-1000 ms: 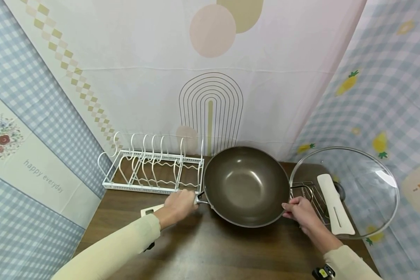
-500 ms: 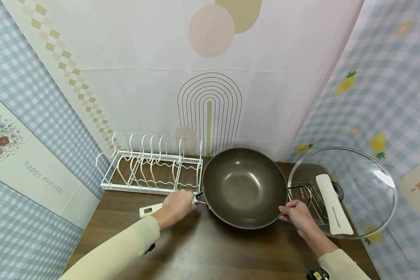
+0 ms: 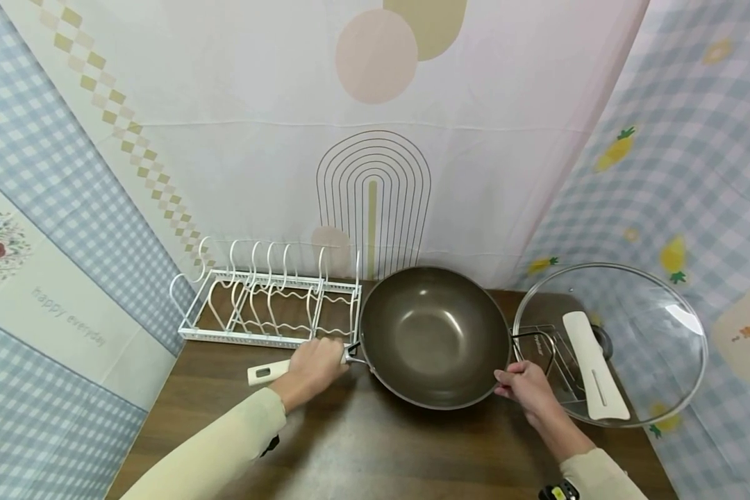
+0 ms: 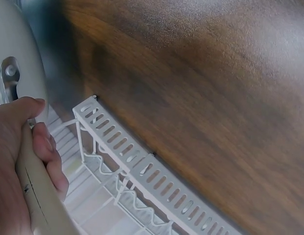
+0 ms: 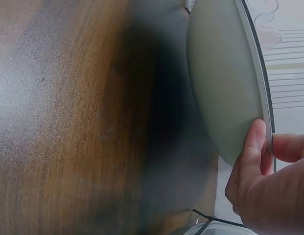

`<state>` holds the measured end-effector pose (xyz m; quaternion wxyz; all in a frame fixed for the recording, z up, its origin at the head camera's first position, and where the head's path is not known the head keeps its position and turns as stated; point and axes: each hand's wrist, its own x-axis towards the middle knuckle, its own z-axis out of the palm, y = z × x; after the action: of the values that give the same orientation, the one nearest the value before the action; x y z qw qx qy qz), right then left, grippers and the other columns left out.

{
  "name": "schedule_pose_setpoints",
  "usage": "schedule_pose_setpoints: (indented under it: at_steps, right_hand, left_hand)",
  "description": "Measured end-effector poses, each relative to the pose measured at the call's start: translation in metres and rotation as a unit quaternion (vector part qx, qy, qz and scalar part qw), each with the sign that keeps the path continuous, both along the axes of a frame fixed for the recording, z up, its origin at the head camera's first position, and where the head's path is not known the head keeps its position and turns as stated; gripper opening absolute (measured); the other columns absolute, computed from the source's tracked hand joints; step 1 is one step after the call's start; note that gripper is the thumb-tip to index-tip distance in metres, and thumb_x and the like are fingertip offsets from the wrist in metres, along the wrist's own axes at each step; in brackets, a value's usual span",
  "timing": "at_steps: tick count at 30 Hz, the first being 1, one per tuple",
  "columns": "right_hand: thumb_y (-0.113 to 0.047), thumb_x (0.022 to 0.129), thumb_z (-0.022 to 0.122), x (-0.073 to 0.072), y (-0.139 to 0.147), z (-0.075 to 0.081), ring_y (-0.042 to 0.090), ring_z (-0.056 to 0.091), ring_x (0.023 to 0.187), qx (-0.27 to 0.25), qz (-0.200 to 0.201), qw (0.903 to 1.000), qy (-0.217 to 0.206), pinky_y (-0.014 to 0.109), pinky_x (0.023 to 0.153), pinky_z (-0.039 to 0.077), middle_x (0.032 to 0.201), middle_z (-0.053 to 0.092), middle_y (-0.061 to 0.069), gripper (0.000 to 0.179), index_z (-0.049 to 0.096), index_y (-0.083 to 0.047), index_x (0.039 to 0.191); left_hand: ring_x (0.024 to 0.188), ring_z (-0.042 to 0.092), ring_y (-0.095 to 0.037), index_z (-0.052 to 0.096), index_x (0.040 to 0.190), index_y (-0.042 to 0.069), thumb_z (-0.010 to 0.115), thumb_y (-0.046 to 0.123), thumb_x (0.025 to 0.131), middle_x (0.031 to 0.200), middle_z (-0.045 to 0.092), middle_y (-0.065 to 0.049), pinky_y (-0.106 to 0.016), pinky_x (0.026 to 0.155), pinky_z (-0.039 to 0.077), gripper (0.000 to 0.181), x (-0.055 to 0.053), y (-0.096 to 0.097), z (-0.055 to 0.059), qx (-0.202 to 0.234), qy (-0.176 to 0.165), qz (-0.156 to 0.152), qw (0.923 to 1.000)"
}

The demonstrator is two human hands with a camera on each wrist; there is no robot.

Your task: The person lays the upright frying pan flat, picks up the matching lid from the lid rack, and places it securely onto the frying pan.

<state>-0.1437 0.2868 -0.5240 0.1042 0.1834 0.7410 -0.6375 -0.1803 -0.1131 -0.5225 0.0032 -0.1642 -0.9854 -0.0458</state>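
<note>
A wok (image 3: 434,340) with a dark brown inside and a pale outer wall is held over the table between both hands. My left hand (image 3: 315,364) grips its cream handle (image 3: 269,372) near the metal bracket; in the left wrist view the fingers curl round the handle. At the wok's right side my right hand (image 3: 525,389) pinches the rim, thumb inside and fingers against the pale outer wall (image 5: 222,78). The wok hangs close over the wooden table (image 3: 381,458), its shadow below it.
A white wire rack (image 3: 250,339) stands left of the wok, against the back wall. To the right, a glass lid (image 3: 656,347) with a cream handle (image 3: 596,368) stands tilted in a dark wire stand (image 3: 553,347). Patterned cloths cover the walls.
The wok and both hands have shifted very slightly left and down in the head view, partly along with the scene. Both grips are unchanged.
</note>
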Motion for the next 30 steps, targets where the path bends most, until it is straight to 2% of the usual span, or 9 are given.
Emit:
schedule_pose_setpoints:
  at_steps: [5,10,23,30]
  right_hand:
    - [0.006,0.097,0.057,0.001,-0.001,-0.002,0.007,0.062,0.059,-0.003,-0.004,1.0000,-0.001,0.019,0.062,0.059,0.083,0.048,0.005,0.022,0.037,0.006,0.105]
    - [0.005,0.097,0.058,-0.001,-0.001,-0.002,0.007,0.062,0.060,-0.002,-0.003,1.0000,0.003,0.018,0.062,0.059,0.087,0.047,0.007,0.022,0.037,0.006,0.105]
    - [0.005,0.098,0.058,-0.001,0.001,-0.006,0.006,0.062,0.060,0.002,0.000,1.0000,-0.004,0.018,0.062,0.059,0.090,0.046,0.009,0.022,0.037,0.007,0.106]
    - [0.004,0.098,0.059,-0.002,0.002,-0.011,0.007,0.062,0.061,0.002,-0.002,1.0000,-0.007,0.018,0.062,0.059,0.091,0.046,0.009,0.023,0.037,0.006,0.106]
  left_hand:
    - [0.058,0.064,-0.026,0.066,0.084,0.009,0.083,0.042,0.084,0.070,0.068,-0.008,-0.040,0.052,0.054,0.038,0.000,-0.001,-0.005,-0.007,0.018,-0.010,0.9998]
    - [0.057,0.064,-0.025,0.065,0.082,0.010,0.083,0.043,0.084,0.069,0.068,-0.008,-0.039,0.049,0.052,0.038,-0.002,0.000,-0.004,-0.010,0.032,-0.010,0.9994]
    - [0.056,0.062,-0.024,0.066,0.083,0.010,0.082,0.044,0.085,0.069,0.067,-0.006,-0.038,0.050,0.052,0.037,-0.003,0.001,-0.007,-0.012,0.015,-0.009,0.9998]
    - [0.053,0.059,-0.023,0.065,0.081,0.010,0.083,0.042,0.085,0.065,0.064,-0.005,-0.037,0.046,0.050,0.036,-0.002,0.000,-0.007,-0.010,0.028,-0.019,0.9994]
